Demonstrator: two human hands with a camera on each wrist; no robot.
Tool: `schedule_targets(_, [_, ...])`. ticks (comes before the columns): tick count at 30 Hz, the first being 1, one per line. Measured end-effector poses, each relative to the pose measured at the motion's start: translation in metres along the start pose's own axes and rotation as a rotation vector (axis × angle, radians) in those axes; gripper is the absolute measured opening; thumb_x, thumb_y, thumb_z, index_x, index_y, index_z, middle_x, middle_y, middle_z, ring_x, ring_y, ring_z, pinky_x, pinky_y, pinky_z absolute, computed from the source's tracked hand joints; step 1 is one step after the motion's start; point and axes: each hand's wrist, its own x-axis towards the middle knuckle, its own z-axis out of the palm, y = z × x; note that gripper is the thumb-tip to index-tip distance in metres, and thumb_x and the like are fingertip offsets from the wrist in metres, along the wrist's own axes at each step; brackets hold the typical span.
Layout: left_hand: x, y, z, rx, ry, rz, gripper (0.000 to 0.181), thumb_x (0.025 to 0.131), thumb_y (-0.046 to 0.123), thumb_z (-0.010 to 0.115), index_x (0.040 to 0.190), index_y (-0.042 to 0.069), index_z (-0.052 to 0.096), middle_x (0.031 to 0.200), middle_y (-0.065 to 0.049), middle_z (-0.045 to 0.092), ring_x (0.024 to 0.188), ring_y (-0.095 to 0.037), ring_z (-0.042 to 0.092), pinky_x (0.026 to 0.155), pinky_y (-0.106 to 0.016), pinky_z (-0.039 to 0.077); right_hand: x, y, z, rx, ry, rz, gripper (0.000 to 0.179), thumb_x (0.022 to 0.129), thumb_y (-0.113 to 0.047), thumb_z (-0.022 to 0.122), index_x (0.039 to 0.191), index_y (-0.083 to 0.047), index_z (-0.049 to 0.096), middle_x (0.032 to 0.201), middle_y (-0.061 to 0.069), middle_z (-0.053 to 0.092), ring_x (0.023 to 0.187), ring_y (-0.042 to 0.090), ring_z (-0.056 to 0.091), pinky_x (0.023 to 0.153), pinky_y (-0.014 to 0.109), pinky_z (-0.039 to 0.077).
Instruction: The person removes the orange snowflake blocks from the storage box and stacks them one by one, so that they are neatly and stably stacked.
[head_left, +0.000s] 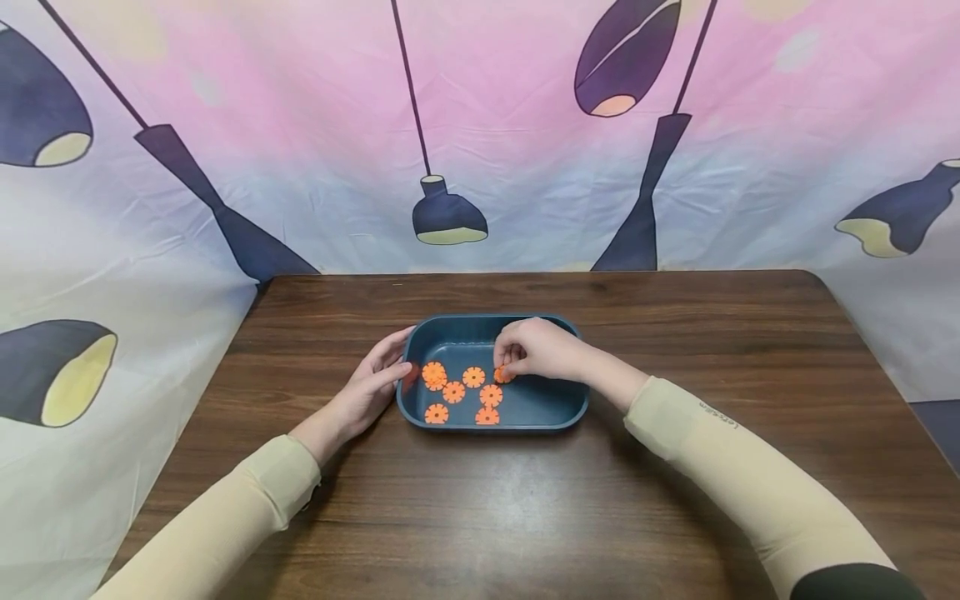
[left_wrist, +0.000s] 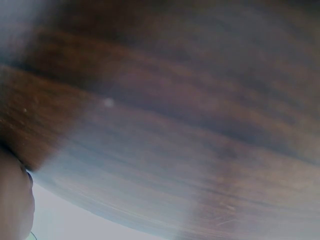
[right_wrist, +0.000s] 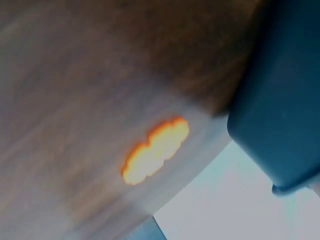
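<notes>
A dark blue rectangular tub [head_left: 543, 408] holds several orange notched discs [head_left: 453, 392], spread over its left and middle floor. My left hand [head_left: 365, 385] holds the tub's left end, thumb over the rim and fingers along the outside. Inside the tub, my right hand [head_left: 542, 350] pinches an orange notched disc [head_left: 502, 374] between thumb and fingertips, close over the floor. The fingers partly cover that disc. In the right wrist view, a blurred orange scalloped shape [right_wrist: 155, 151] appears against the wood, near the tub's wall [right_wrist: 282, 105].
The tub stands on a dark wood table [head_left: 480, 508], toward its far side. Behind the table hangs a pastel cloth [head_left: 337, 125] printed with dark lamps. The left wrist view shows mostly blurred wood [left_wrist: 150, 125] and part of a finger at the lower left.
</notes>
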Motion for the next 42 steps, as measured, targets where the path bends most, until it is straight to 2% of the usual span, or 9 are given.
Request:
schedule_targets(4, [-0.001,0.001,-0.001,0.001,0.0,-0.005,0.061,0.109,0.009,0.048,0.167,0.013,0.029,0.174,-0.015,0.028,0.142,-0.009,0.045,0.106,-0.018,0.046,-0.007,-0.001,-0.012,0.051,0.034,0.005,0.001,0.097,-0.01,0.078,0.097,-0.01,0.078,0.092,0.0,0.073,0.08,0.009,0.062,0.077,0.027,0.056])
schedule_targets(7, [-0.001,0.002,-0.001,0.0,-0.005,0.0,0.062,0.109,0.008,0.048,0.167,0.012,0.029,0.173,-0.015,0.028,0.142,-0.01,0.045,0.106,-0.018,0.046,-0.014,-0.002,-0.022,0.068,0.064,0.01,0.006,0.097,-0.013,0.079,0.098,-0.007,0.078,0.093,0.0,0.074,0.081,0.01,0.064,0.078,0.029,0.057])
schedule_targets(14, [-0.001,0.003,-0.002,-0.007,-0.012,-0.007,0.06,0.109,0.009,0.049,0.166,0.015,0.032,0.172,-0.012,0.031,0.141,-0.008,0.045,0.108,-0.02,0.045,-0.035,-0.001,-0.043,0.122,0.124,0.084,0.004,0.096,-0.01,0.079,0.098,-0.013,0.079,0.091,-0.001,0.074,0.083,0.014,0.066,0.08,0.032,0.059])
schedule_targets(20, [-0.001,0.003,-0.002,-0.002,-0.014,-0.011,0.061,0.109,0.009,0.049,0.167,0.015,0.03,0.174,-0.014,0.028,0.142,-0.008,0.044,0.108,-0.019,0.045,-0.057,0.009,-0.057,0.15,0.18,0.126,0.012,0.095,-0.005,0.079,0.099,-0.016,0.079,0.094,0.0,0.075,0.085,0.014,0.067,0.079,0.029,0.059])
schedule_targets(27, [-0.001,0.003,-0.001,-0.006,-0.007,-0.013,0.062,0.11,0.009,0.05,0.168,0.015,0.029,0.174,-0.014,0.028,0.142,-0.007,0.045,0.108,-0.018,0.045,-0.085,0.016,-0.071,0.166,0.225,0.171,0.012,0.093,-0.005,0.081,0.099,-0.015,0.08,0.094,0.001,0.076,0.084,0.011,0.067,0.08,0.025,0.058])
schedule_targets(36, [-0.001,0.003,-0.001,0.007,-0.006,-0.015,0.061,0.11,0.01,0.05,0.167,0.016,0.031,0.174,-0.014,0.028,0.145,-0.009,0.044,0.108,-0.017,0.044,-0.114,0.037,-0.069,0.201,0.245,0.255,0.01,0.092,-0.003,0.081,0.099,-0.009,0.08,0.091,0.0,0.077,0.08,0.006,0.066,0.075,0.022,0.057])
schedule_targets(42, [0.0,0.002,-0.001,0.001,-0.002,-0.019,0.061,0.11,0.009,0.049,0.168,0.015,0.03,0.174,-0.014,0.028,0.144,-0.008,0.044,0.108,-0.017,0.044,-0.123,0.053,-0.06,0.263,0.194,0.293,0.007,0.093,-0.003,0.08,0.099,-0.006,0.079,0.089,0.006,0.076,0.077,0.006,0.066,0.073,0.022,0.055])
